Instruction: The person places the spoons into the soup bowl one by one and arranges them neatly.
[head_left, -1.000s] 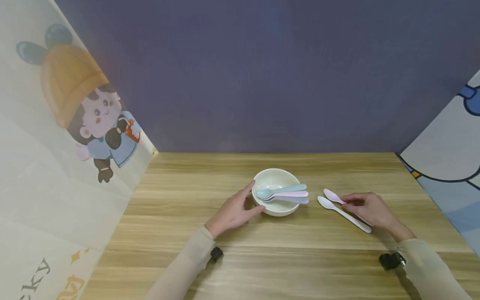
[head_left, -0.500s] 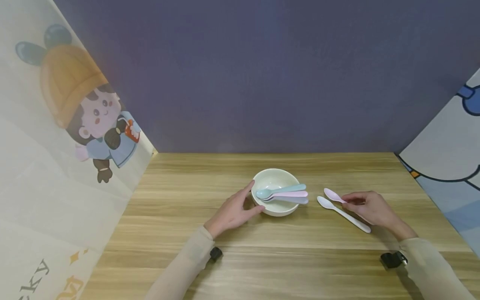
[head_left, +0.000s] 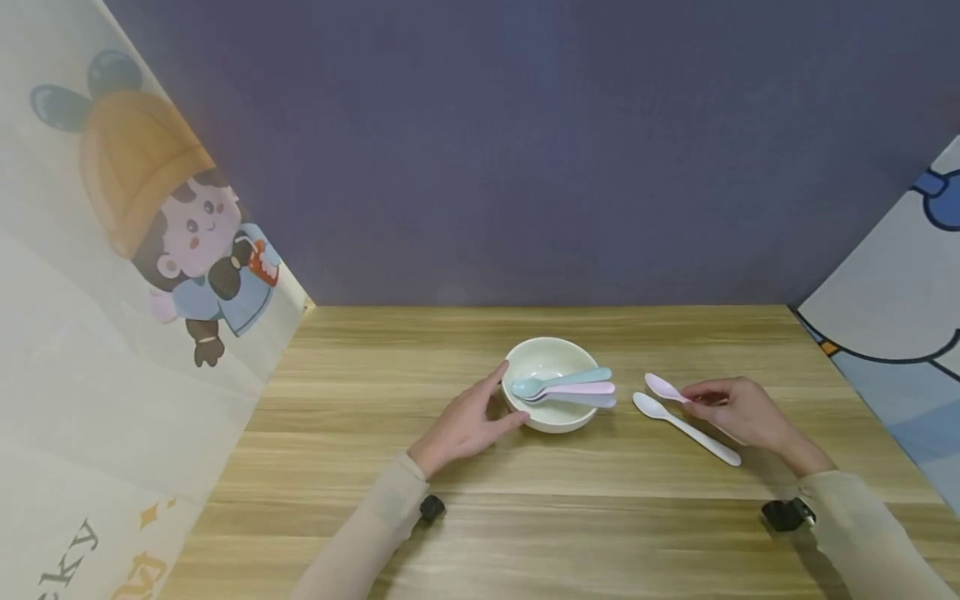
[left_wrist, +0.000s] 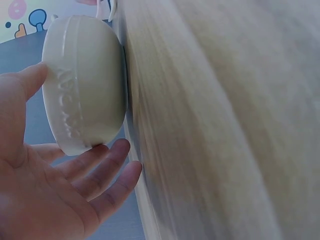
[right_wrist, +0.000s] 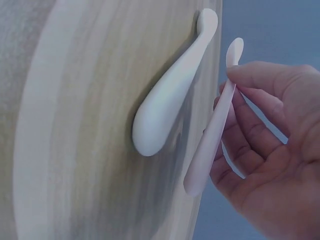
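Note:
A white bowl (head_left: 534, 358) stands on the wooden table, holding a teal spoon (head_left: 576, 377), a pink spoon (head_left: 594, 388) and a lavender spoon (head_left: 592, 400). Their handles stick out over its right rim. My left hand (head_left: 467, 418) grips the bowl's left side, thumb at the near rim and fingers spread round the far side. To the right, my right hand (head_left: 742, 414) pinches another pink spoon (right_wrist: 212, 135) by its handle, bowl end pointing left. Just in front of that lies a white spoon (head_left: 686, 427) on the table.
The wooden table (head_left: 375, 375) meets a dark blue panel (head_left: 555, 167) at its back edge. A pale wall with a cartoon figure (head_left: 202, 225) rises on the left, and another printed wall (head_left: 900, 292) on the right.
My right hand has moved slightly away from me, with the pink spoon rising a little off the white one. My left hand and the bowl have stayed put.

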